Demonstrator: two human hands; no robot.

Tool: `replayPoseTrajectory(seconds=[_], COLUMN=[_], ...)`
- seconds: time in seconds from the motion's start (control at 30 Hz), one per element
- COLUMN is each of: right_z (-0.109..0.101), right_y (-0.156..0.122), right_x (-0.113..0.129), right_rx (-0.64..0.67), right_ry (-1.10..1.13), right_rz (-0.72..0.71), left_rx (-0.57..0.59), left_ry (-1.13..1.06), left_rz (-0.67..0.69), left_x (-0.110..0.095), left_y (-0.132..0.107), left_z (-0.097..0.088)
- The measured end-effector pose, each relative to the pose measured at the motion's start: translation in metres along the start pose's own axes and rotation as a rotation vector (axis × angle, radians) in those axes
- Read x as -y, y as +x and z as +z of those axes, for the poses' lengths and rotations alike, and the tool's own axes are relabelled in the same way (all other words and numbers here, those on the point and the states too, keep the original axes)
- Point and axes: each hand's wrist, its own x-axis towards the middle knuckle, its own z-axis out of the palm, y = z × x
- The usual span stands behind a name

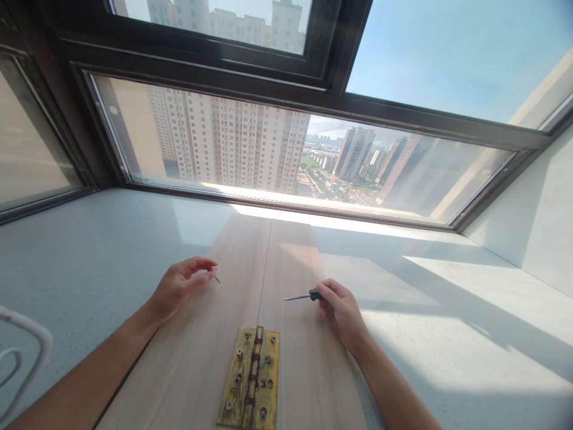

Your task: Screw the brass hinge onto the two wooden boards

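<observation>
The left hand point(179, 288) is curled, thumb and forefinger pinching a small screw point(216, 279) just above the boards. The right hand point(341, 310) is closed around the handle of a screwdriver point(302, 296), its shaft pointing toward the left hand. Between and nearer than both hands, a rusty brass hinge point(251, 379) spans the seam of two wooden boards point(286, 263).

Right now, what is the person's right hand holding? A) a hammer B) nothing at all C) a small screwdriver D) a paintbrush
C: the right hand is closed around the dark handle of a small screwdriver, its thin metal shaft pointing left over the wooden boards above the brass hinge.
</observation>
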Motion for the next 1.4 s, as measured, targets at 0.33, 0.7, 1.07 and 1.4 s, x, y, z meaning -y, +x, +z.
replayPoseTrajectory(seconds=[0.33,0.7,1.07,1.4], right_z=[0.005,0.020,0.038,0.045], right_y=[0.012,-0.049,-0.064,-0.069], right_x=[-0.001,0.025,0.019,0.021], right_rx=[-0.067,-0.168,-0.163,-0.127], right_ry=[-0.001,0.225,0.082,0.005], right_rz=[-0.015,-0.052,-0.169,-0.228], left_rx=[-0.101,0.328,0.383,0.409], left_ry=[-0.059,0.309,0.449,0.587], left_rz=[0.073,0.254,0.537,0.683], left_x=[-0.007,-0.094,-0.065,-0.060], left_y=[-0.003,-0.092,-0.104,-0.105], left_z=[0.000,0.062,0.085,0.092])
